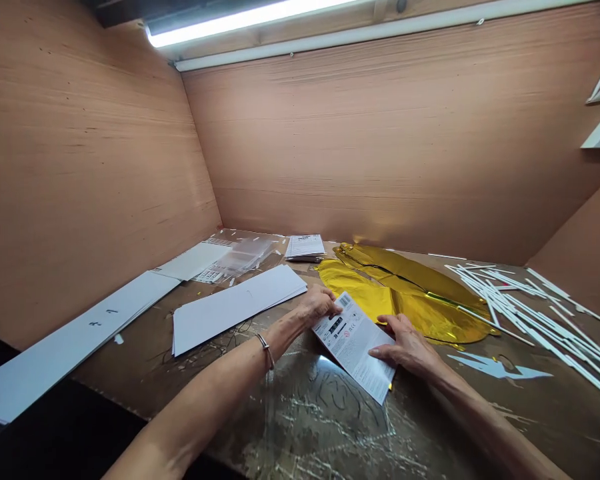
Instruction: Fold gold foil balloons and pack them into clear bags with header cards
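Observation:
A printed card point(353, 343) with a barcode and small text is held tilted above the table, between both my hands. My left hand point(320, 303) grips its upper left edge, fingers closed on it. On its right edge, my right hand point(403, 343) pinches it with the thumb across the printed face. What lies behind the card is hidden, though a tiny yellow bit shows at its lower right corner. Just beyond my hands spreads a shiny gold foil sheet point(370, 290), flat and creased. A bracelet sits on my left wrist.
Blank white sheets point(235, 307) lie left of my hands, with longer white strips point(80, 347) further left. Clear plastic sleeves point(245, 257) and a stack of printed cards point(305, 247) are at the back. Many thin white strips point(535, 320) lie scattered right. Wooden walls enclose the table.

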Available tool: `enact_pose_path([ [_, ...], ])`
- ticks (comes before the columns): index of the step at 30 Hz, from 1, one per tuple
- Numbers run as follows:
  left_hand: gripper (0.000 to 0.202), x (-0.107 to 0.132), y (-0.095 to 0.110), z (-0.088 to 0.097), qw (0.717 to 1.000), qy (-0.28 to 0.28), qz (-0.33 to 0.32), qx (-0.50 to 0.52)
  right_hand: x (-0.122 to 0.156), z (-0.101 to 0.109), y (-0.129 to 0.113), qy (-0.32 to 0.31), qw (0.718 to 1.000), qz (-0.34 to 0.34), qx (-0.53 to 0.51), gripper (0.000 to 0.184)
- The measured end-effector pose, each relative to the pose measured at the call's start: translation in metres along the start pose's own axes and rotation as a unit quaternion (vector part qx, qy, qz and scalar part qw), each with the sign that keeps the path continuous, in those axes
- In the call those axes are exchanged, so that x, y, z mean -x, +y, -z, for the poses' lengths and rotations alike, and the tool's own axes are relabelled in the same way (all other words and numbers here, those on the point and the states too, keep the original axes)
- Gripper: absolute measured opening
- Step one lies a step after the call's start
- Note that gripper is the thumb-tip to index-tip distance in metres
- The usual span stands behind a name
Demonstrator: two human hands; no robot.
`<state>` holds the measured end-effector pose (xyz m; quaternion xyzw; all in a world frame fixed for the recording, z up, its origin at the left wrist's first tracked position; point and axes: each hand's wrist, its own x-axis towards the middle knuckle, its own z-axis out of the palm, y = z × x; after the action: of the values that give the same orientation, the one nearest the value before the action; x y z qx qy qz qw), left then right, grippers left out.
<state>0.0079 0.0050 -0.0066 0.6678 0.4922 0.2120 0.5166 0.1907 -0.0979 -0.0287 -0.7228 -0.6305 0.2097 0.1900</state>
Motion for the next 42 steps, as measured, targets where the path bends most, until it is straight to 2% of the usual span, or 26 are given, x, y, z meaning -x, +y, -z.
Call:
enact_pose_path([
  [1, 0.014, 0.003, 0.004, -0.001, 1.000, -0.015, -0.016, 0.015, 0.000, 0.004, 0.000, -0.004, 1.000, 0.001, -0.015, 0.061],
  [3, 0.011, 0.011, 0.012, -0.002, 0.997, -0.039, -0.050, 0.038, 0.001, 0.012, -0.001, -0.066, 0.993, 0.003, -0.103, 0.046],
  [5, 0.009, 0.019, 0.016, 0.000, 0.994, -0.056, -0.077, 0.055, 0.005, 0.020, -0.001, -0.162, 0.959, -0.010, -0.232, 0.035],
  [7, 0.013, 0.028, 0.013, 0.006, 0.991, -0.050, -0.114, 0.041, 0.011, 0.026, 0.002, -0.198, 0.917, -0.032, -0.345, 0.033],
  [9, 0.030, 0.040, 0.002, 0.015, 0.985, -0.010, -0.159, -0.073, 0.016, 0.029, 0.009, -0.153, 0.891, -0.055, -0.424, 0.033],
  [11, 0.052, 0.053, -0.012, 0.024, 0.950, 0.026, -0.168, -0.264, 0.019, 0.031, 0.018, -0.089, 0.871, -0.093, -0.474, 0.033],
  [12, 0.059, 0.059, -0.018, 0.028, 0.927, 0.025, -0.146, -0.344, 0.021, 0.031, 0.022, -0.066, 0.863, -0.113, -0.488, 0.034],
  [14, 0.060, 0.070, -0.027, 0.031, 0.899, 0.007, -0.083, -0.429, 0.023, 0.029, 0.028, -0.053, 0.853, -0.140, -0.500, 0.035],
  [18, 0.032, 0.077, -0.026, 0.025, 0.896, -0.029, 0.009, -0.444, 0.026, 0.021, 0.031, -0.065, 0.851, -0.130, -0.505, 0.032],
  [22, 0.020, 0.077, -0.020, 0.019, 0.899, -0.035, 0.021, -0.436, 0.027, 0.016, 0.033, -0.069, 0.849, -0.115, -0.511, 0.029],
  [23, 0.023, 0.079, -0.020, 0.020, 0.899, -0.024, 0.012, -0.436, 0.027, 0.016, 0.034, -0.069, 0.849, -0.112, -0.512, 0.029],
  [26, 0.067, 0.086, -0.031, 0.024, 0.895, 0.023, -0.053, -0.443, 0.027, 0.016, 0.037, -0.072, 0.849, -0.098, -0.514, 0.029],
  [28, 0.084, 0.092, -0.045, 0.026, 0.886, 0.024, -0.096, -0.453, 0.028, 0.016, 0.037, -0.073, 0.849, -0.093, -0.515, 0.029],
  [33, 0.059, 0.100, -0.075, 0.028, 0.874, -0.014, -0.173, -0.453, 0.029, 0.017, 0.036, -0.074, 0.851, -0.087, -0.512, 0.035],
  [39, 0.034, 0.102, -0.071, 0.024, 0.891, -0.031, -0.250, -0.377, 0.026, 0.012, 0.039, -0.072, 0.850, -0.086, -0.514, 0.036],
  [42, 0.038, 0.102, -0.073, 0.021, 0.891, 0.007, -0.243, -0.384, 0.026, 0.011, 0.041, -0.069, 0.847, -0.081, -0.521, 0.037],
])
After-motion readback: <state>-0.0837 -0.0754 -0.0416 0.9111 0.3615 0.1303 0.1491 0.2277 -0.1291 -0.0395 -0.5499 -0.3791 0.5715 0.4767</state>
